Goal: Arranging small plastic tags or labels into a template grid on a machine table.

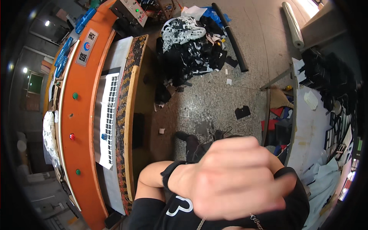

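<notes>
My left hand (237,180), with a black band round its wrist, is raised close in front of me and smeared by motion. Its fingers look curled in; whatever they may hold is hidden. Part of my right forearm (274,163) shows behind it, while the right hand itself is out of sight. On the left stands a long orange machine (84,115) with green and red buttons. A white sheet strip (104,147) with rows of black rectangular shapes lies on its pale bed (119,191), and a small blue object (104,136) rests on the strip. Neither hand touches them.
A wooden bar (132,115) edges the machine's bed. Ahead on the floor lie a heap of black and white scraps (191,46) and a long dark tube (232,42). A table (308,130) at right bears black stacks and flat pieces. A pale roll (292,25) lies beyond.
</notes>
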`<state>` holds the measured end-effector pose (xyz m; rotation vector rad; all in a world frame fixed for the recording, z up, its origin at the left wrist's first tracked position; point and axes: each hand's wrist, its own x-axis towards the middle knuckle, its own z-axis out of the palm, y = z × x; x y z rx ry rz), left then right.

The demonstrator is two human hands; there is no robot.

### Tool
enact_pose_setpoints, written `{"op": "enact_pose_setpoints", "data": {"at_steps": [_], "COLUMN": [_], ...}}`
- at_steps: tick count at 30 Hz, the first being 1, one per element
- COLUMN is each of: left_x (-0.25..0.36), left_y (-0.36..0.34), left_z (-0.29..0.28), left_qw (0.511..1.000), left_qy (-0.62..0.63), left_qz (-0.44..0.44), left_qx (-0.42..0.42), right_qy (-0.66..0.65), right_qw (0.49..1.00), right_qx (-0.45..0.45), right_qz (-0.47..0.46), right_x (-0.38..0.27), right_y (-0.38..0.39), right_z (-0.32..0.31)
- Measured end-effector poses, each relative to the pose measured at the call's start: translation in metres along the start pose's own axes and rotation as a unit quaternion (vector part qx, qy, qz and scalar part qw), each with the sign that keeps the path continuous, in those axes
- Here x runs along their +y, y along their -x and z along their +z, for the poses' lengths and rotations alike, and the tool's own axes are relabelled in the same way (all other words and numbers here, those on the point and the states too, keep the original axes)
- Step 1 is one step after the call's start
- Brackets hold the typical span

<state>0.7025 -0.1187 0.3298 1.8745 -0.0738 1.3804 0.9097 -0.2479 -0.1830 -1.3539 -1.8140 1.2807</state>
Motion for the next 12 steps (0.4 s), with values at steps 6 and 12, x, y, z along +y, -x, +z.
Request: {"op": "enact_pose_setpoints", "data": {"at_steps": [6, 12], "left_x": [0.028, 0.051], "left_y": [-0.009, 0.002], "left_z": [0.076, 0.041], "left_qw": [0.963, 0.983], "left_qy": [-0.012, -0.16], "left_qz": [0.056, 0.049], "left_qx": [0.264, 0.074], "right_qy": [0.178, -0.138], "right_qw": [0.971, 0.876], "right_qx": [-0.027, 0.331], "right_qz": [0.158, 0.323], "right_x": [0.004, -0.067], "right_y": [0.057, 0.122], "right_z": [-0.011, -0.093]}}
